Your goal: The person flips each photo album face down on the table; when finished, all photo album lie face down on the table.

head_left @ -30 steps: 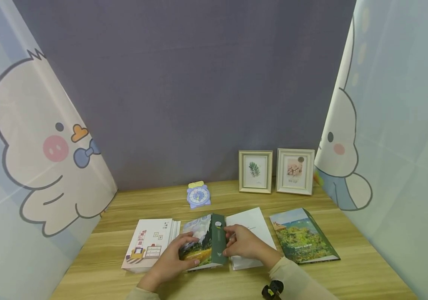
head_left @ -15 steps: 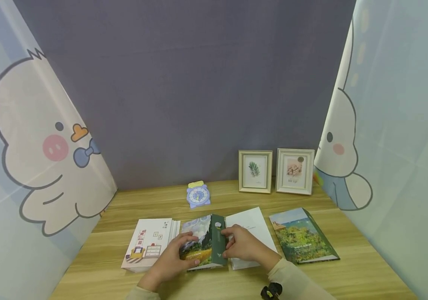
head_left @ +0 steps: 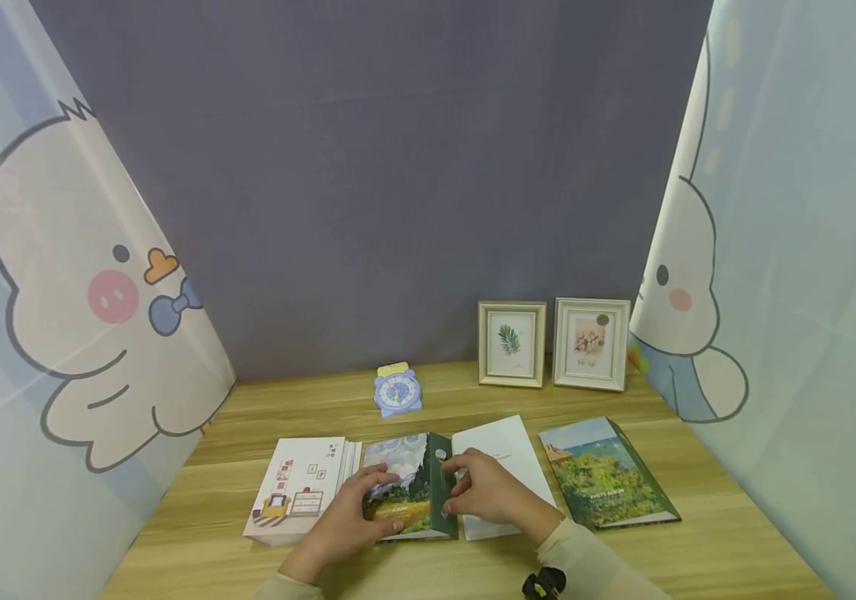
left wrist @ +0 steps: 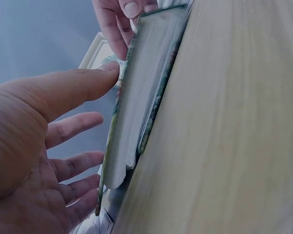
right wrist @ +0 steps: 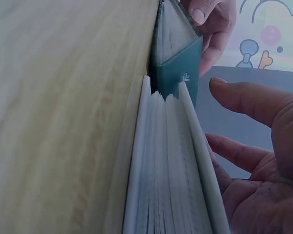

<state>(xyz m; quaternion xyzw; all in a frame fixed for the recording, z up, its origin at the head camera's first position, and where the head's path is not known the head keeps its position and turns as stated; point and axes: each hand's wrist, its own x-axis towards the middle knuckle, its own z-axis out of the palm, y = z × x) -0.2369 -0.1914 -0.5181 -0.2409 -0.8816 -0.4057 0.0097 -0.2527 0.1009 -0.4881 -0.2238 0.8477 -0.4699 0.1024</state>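
Evidently held from both sides: photo album, lying on the counter, painted cover up, green spine to the right. Set between a white book with a room drawing and a white album, with another landscape album farther right. Looks laid out as a row, faces up, perhaps to keep every front in sight.

Left hand with fingers spread and fairly straight, thumb at the painted cover, the others extended along its free side. No pinch apparent; probably a light brace against sliding. Right hand at the green spine, thumb and index finger apart, set along it rather than wrapped round. Cannot tell how firm the contact; likely there to oppose the left hand and keep the photo album straight.

From the left wrist, note the painted cover overhanging the lower cover at the free side; maybe a reason for steadying both sides.

At the back, well apart from both hands: purple clock, leaf picture frame and blossom picture frame, the frames upright, presumably for viewing from the front.
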